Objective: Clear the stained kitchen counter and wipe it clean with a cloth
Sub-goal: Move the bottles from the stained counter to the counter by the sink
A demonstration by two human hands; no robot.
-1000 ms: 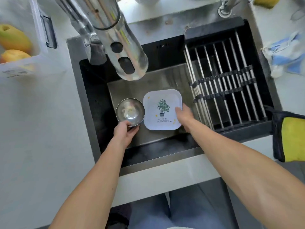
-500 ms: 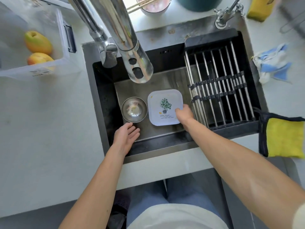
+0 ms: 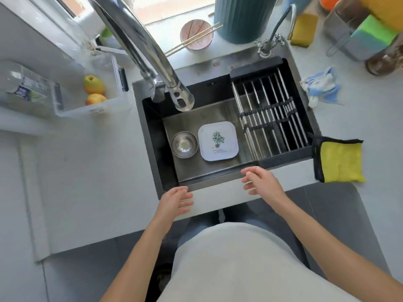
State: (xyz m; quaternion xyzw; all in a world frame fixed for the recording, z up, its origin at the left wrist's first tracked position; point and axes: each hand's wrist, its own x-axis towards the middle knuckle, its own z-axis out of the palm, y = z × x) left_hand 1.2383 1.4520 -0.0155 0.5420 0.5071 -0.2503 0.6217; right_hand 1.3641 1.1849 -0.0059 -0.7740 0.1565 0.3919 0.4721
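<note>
Left hand (image 3: 174,202): lower centre of frame, over the front edge of the counter (image 3: 87,171) just below the sink's near rim. Fingers relaxed and slightly spread, holding nothing.

Right hand (image 3: 262,182): right of the left hand, over the same front edge at the sink's near rim. Fingers loosely extended and apart, holding nothing.

Sink (image 3: 157,136): dark basin, centre of frame. On its floor a small steel bowl (image 3: 184,144), with some pale residue inside, sits just left of a square white plate (image 3: 218,141) printed with a potted plant; the two look to be touching or nearly so, cannot tell which. A roll-up drying rack (image 3: 270,114) of metal rods spans the right part of the basin. Chrome faucet (image 3: 148,49) arcs from upper centre, spout over the basin's rear left.

Cloths: yellow cloth with dark trim (image 3: 340,159) lies on the counter at right centre, draped at the sink's right front corner. Crumpled blue-and-white cloth (image 3: 320,87) on the counter at upper right, beside the rack.

Upper left: clear plastic bin (image 3: 109,107) containing two fruits (image 3: 93,85). Top centre: pink bowl with chopsticks (image 3: 196,37) across it, next to a teal ribbed container (image 3: 242,18).
</note>
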